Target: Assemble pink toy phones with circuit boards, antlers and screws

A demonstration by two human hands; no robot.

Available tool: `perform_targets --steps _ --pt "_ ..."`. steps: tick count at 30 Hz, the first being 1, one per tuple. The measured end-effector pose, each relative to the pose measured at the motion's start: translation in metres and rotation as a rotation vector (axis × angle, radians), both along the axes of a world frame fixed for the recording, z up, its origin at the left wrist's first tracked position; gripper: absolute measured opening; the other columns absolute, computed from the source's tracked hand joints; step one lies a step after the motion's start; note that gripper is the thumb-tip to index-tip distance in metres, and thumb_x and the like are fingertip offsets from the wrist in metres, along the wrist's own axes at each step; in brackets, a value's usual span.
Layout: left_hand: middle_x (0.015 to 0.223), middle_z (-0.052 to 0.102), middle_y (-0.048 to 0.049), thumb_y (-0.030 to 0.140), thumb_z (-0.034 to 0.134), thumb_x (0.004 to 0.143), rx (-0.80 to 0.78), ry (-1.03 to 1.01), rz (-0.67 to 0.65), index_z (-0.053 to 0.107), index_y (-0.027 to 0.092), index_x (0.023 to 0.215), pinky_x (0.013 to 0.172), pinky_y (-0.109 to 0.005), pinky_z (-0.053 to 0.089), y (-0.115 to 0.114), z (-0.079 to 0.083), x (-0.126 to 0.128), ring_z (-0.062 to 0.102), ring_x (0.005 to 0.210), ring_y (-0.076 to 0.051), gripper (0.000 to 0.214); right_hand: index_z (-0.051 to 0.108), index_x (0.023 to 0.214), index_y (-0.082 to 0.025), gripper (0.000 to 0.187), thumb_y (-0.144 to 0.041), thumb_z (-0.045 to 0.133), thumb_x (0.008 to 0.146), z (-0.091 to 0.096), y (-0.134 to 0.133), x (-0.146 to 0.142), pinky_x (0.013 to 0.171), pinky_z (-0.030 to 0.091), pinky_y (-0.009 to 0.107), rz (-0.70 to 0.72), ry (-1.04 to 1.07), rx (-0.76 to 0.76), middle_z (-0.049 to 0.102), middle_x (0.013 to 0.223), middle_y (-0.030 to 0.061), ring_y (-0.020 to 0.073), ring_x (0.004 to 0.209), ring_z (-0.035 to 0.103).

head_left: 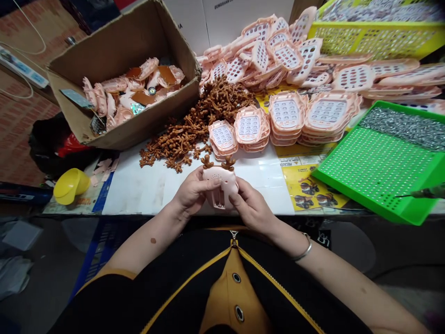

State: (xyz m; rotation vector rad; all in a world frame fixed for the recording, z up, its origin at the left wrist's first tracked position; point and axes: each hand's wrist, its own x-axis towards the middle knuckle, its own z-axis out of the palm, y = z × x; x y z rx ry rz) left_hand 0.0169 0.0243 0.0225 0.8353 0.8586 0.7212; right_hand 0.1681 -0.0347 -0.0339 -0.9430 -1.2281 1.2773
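Both hands hold one pink plastic toy phone shell with two brown antlers sticking up from its top. My left hand grips its left side, thumb across the front. My right hand closes on its lower right side. The shell is held just above the table's near edge. Behind it lies a heap of loose brown antler pieces, and stacks of pink keypad fronts stand to the right of that heap.
A cardboard box of pink and brown parts sits at the back left. A green perforated tray with small screws is at right, a yellow basket behind it. A yellow scoop lies at the left edge.
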Motion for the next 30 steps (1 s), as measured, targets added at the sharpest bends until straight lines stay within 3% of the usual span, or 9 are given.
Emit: perform_targets --steps 3,6,12,16,20,24,27,30 --pt "0.081 0.075 -0.0034 0.026 0.092 0.052 0.018 -0.010 0.085 0.071 0.015 0.088 0.072 -0.028 0.055 -0.007 0.001 0.004 0.068 0.070 -0.016 0.043 0.057 0.098 -0.020 0.023 -0.039 0.045 0.099 0.004 -0.003 0.002 0.064 0.047 0.027 -0.188 -0.357 0.261 0.065 0.079 0.0031 0.0151 0.068 0.060" --pt "0.086 0.075 -0.0023 0.028 0.093 0.052 0.064 0.007 0.094 0.069 0.017 0.090 0.078 -0.029 0.054 -0.013 0.002 0.005 0.069 0.076 -0.016 0.046 0.055 0.100 -0.020 0.016 -0.032 0.045 0.099 0.006 -0.004 0.004 0.058 0.046 0.024 -0.230 -0.425 0.402 0.065 0.077 0.0024 0.0135 0.064 0.060" --pt "0.091 0.075 -0.0052 0.037 0.091 0.055 0.075 -0.005 0.110 0.070 0.016 0.095 0.072 -0.029 0.055 -0.016 0.001 0.006 0.069 0.078 -0.018 0.050 0.056 0.110 -0.016 0.021 -0.031 0.046 0.099 0.017 -0.003 0.007 0.065 0.049 0.025 -0.254 -0.498 0.449 0.070 0.090 0.0078 0.0150 0.075 0.064" --pt "0.085 0.075 -0.0034 0.033 0.091 0.055 0.031 -0.036 0.133 0.071 0.016 0.091 0.075 -0.029 0.055 -0.019 -0.001 0.010 0.069 0.075 -0.017 0.045 0.059 0.086 -0.017 0.019 -0.030 0.050 0.097 0.024 -0.004 0.006 0.057 0.043 0.024 -0.375 -0.583 0.500 0.061 0.069 0.0025 0.0128 0.061 0.055" --pt "0.092 0.075 -0.0061 0.036 0.090 0.056 0.030 -0.025 0.087 0.070 0.017 0.096 0.081 -0.034 0.054 -0.020 -0.001 0.009 0.070 0.082 -0.021 0.048 0.058 0.073 -0.019 0.024 -0.028 0.053 0.095 0.029 -0.005 0.007 0.055 0.041 0.025 -0.372 -0.533 0.461 0.057 0.061 -0.0004 0.0113 0.056 0.052" --pt "0.112 0.072 -0.0104 0.045 0.086 0.061 0.071 -0.032 0.018 0.069 0.019 0.106 0.093 -0.041 0.052 -0.020 0.000 0.005 0.068 0.103 -0.028 0.055 0.066 0.089 -0.017 0.015 -0.028 0.056 0.093 0.034 -0.005 0.007 0.061 0.048 0.027 -0.342 -0.460 0.470 0.068 0.075 0.0042 0.0145 0.067 0.061" --pt "0.126 0.067 -0.0117 0.041 0.086 0.062 0.182 -0.023 0.014 0.072 0.019 0.100 0.099 -0.041 0.050 -0.021 -0.001 0.004 0.060 0.122 -0.033 0.046 0.065 0.110 -0.018 0.020 -0.026 0.054 0.095 0.034 -0.007 0.005 0.071 0.054 0.028 -0.361 -0.411 0.475 0.073 0.093 0.0081 0.0162 0.079 0.067" --pt "0.139 0.059 -0.0100 0.041 0.086 0.063 0.306 -0.005 0.035 0.074 0.021 0.095 0.099 -0.041 0.051 -0.023 -0.004 0.004 0.055 0.130 -0.035 0.039 0.064 0.115 -0.019 0.023 -0.022 0.053 0.095 0.034 -0.010 0.003 0.072 0.055 0.029 -0.422 -0.480 0.554 0.075 0.091 0.0083 0.0175 0.080 0.070"
